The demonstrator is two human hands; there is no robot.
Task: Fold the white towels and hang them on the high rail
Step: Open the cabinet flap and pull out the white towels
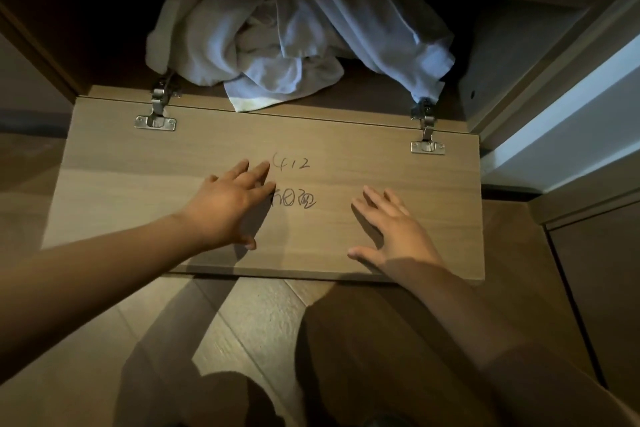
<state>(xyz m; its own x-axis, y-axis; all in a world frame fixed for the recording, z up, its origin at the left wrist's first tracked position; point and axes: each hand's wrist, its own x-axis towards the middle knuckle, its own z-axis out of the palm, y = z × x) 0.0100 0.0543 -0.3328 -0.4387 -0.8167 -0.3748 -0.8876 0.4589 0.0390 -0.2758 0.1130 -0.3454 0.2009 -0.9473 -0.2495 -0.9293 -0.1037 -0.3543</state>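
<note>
Both grips are wide open and hold nothing. The left grip (228, 204) and the right grip (394, 232) are spread, fingers apart, over the inner face of a dropped-down wooden cabinet door (138, 191), either side of handwritten marks (291, 163). The white towels (277, 38) lie crumpled in the open compartment behind the door, between the left hinge (157, 111) and the right hinge (426, 130), with one corner reaching the door's hinged edge.
</note>
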